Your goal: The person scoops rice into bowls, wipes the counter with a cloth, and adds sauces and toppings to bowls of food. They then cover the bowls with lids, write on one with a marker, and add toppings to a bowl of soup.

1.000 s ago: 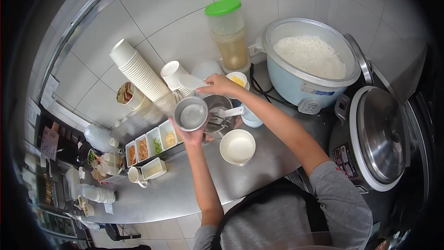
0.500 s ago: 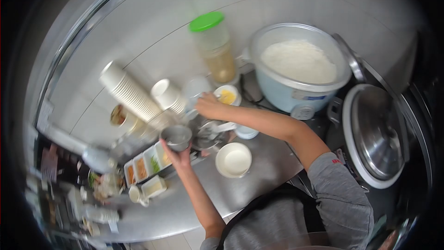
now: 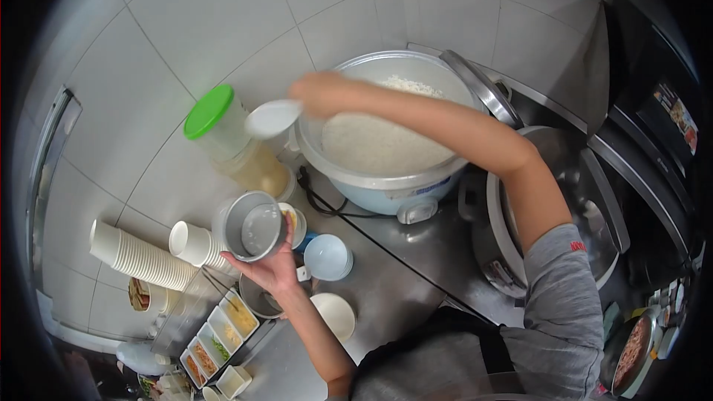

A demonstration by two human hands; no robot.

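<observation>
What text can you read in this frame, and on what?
Nothing is legible.
Red mark on the grey sleeve: too small to read.
Coloured sticker on the black appliance: blurred.
Label on the closed cooker: blurred.
No text shows on the metal cup or the white scoop.

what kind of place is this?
Probably a takeaway or food-stall kitchen: a large rice cooker full of rice, stacks of paper bowls, and a row of topping trays on a steel counter.
</observation>
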